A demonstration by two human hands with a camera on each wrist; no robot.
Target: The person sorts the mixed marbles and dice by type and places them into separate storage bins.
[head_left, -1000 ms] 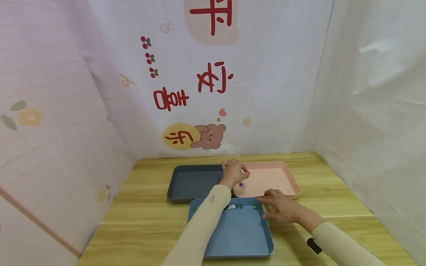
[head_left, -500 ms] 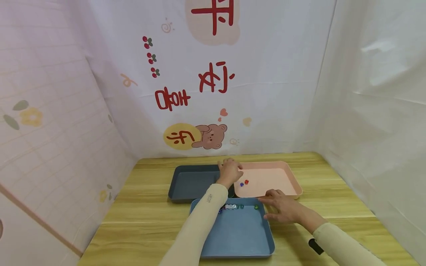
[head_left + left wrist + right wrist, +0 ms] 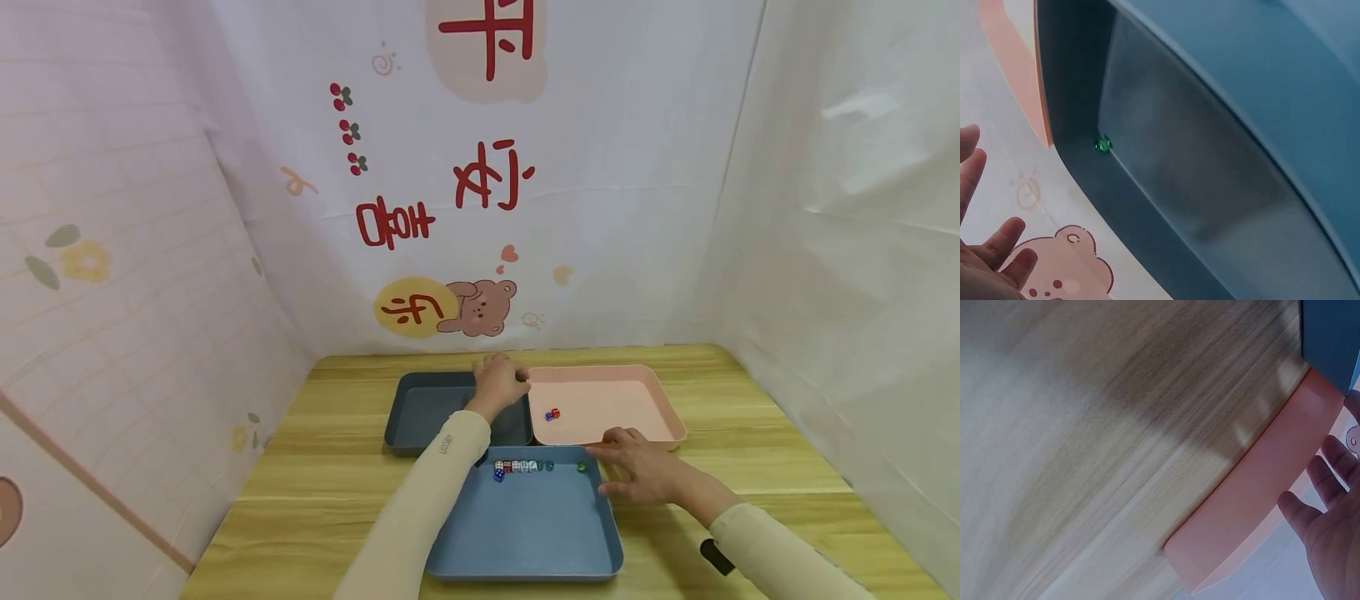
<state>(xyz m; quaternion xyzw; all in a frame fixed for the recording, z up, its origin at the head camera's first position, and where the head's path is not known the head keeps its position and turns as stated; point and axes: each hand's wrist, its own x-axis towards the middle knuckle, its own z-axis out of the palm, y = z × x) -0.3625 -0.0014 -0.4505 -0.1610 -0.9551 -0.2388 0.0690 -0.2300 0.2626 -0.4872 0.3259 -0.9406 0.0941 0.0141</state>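
Observation:
My left hand (image 3: 501, 383) is over the right end of the dark slate tray (image 3: 429, 413), fingers apart and holding nothing. In the left wrist view, a small green glass piece (image 3: 1104, 145) lies in a corner of that tray. Close together in the pink tray (image 3: 615, 408) lie a red die (image 3: 555, 413) and a blue die (image 3: 549, 417). At the blue tray's (image 3: 532, 533) upper right corner my right hand (image 3: 641, 468) rests with loosely spread fingers. Along the blue tray's far side run white dice (image 3: 524, 467), a red die (image 3: 507, 467), another blue die (image 3: 498, 475) and green pieces (image 3: 550, 466).
The three trays stand close together on a wood-grain table (image 3: 315, 492), the blue one nearest me. A single green piece (image 3: 581, 467) sits in the blue tray's far right corner. White printed cloth (image 3: 622, 250) hangs behind and at both sides.
My left hand has let go of the red die beside the blue die in the pink tray and moved left over the slate tray. The right hand stays at the blue tray's corner.

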